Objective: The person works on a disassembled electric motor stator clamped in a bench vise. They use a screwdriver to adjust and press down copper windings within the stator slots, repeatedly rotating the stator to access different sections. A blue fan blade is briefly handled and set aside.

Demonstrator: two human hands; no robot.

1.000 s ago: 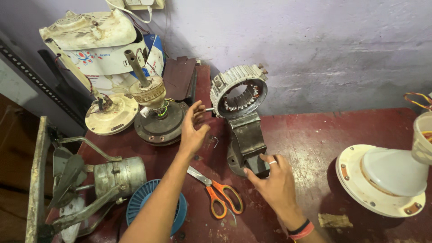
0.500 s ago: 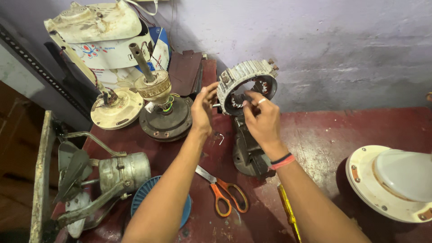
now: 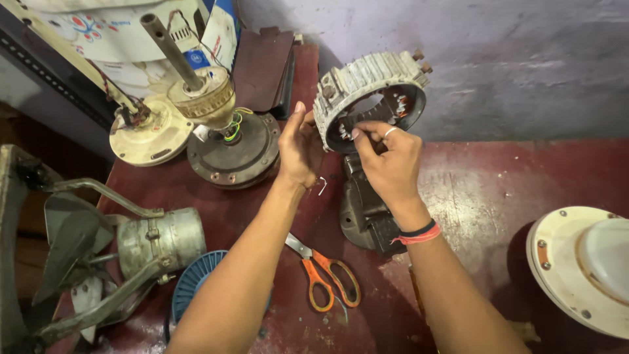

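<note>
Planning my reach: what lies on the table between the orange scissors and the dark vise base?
Only bare red tabletop separates the orange scissors from the vise base in the head view.

My left hand (image 3: 299, 149) braces open-palmed against the left rim of the stator ring (image 3: 367, 98); my right hand (image 3: 388, 157) pinches fingertips inside its opening.

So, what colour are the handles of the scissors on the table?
The handles of the scissors are orange, with plain metal blades. The head view, the only one, shows them between the person's forearms.
</note>
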